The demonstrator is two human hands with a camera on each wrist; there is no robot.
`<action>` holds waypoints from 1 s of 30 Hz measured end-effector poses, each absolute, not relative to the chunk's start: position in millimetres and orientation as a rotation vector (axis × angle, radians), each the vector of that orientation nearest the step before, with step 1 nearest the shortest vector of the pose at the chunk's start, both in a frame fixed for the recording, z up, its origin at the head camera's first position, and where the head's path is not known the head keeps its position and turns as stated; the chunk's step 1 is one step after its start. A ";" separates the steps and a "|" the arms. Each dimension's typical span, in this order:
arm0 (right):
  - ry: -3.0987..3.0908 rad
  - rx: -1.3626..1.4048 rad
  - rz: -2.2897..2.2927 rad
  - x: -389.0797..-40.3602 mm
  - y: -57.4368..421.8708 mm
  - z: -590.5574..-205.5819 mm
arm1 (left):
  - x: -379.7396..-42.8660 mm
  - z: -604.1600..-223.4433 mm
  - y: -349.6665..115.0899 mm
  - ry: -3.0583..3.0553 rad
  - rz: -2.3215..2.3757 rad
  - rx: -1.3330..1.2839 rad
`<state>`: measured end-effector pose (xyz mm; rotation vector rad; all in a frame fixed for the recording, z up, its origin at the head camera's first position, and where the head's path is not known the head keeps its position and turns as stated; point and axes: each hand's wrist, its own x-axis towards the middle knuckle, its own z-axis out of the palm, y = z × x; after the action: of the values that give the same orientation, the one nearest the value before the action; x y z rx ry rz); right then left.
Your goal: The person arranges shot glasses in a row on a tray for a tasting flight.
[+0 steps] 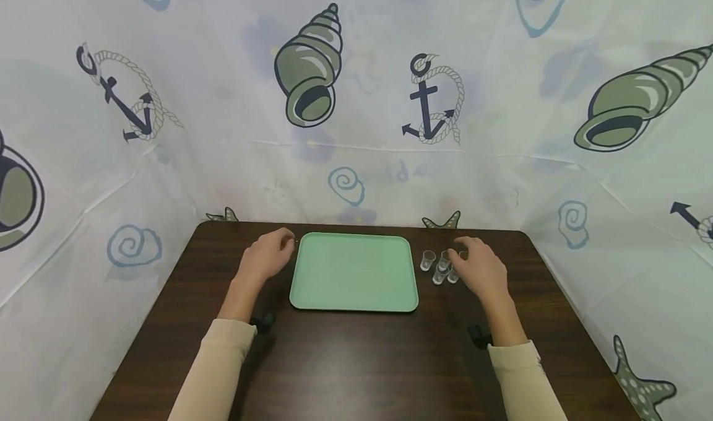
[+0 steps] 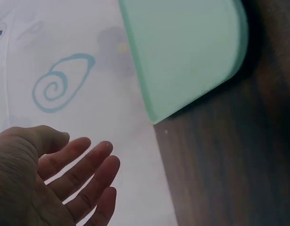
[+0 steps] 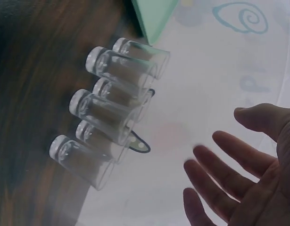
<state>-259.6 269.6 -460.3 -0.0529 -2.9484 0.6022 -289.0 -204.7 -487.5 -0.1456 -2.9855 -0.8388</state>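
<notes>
A pale green tray point(image 1: 354, 272) lies flat near the back of the dark table. Just off its left edge is my left hand point(image 1: 269, 252), holding nothing, its fingers loosely bent and spread in the left wrist view. To the right of the tray stand several small clear shot glasses point(image 3: 107, 115), upright and grouped close together with thick bases. My right hand point(image 1: 480, 267) hovers at the right side of these glasses and overlaps some of them in the head view. Its relaxed fingers point(image 3: 225, 165) are apart from the glasses in the right wrist view and hold nothing.
The dark wooden table point(image 1: 356, 365) stretches toward me in front of the tray. A white cloth point(image 1: 367, 86) printed with shells, anchors and starfish hangs behind the table and along both sides. A dark strap device point(image 1: 480, 337) sits at my right wrist.
</notes>
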 end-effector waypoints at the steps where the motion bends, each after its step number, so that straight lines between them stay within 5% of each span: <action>1: -2.953 -0.059 0.607 -259.0 270.4 -461.5 | -288.2 -490.6 -205.6 -2.978 -0.879 -0.129; 30: -3.141 -0.108 0.751 -259.0 266.6 -503.4 | -297.1 -559.5 -209.6 -2.986 -1.437 -0.052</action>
<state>-259.0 266.6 -503.4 -0.1083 -3.1413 0.7507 -297.1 -209.6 -559.5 -0.0518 -2.9864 -1.4369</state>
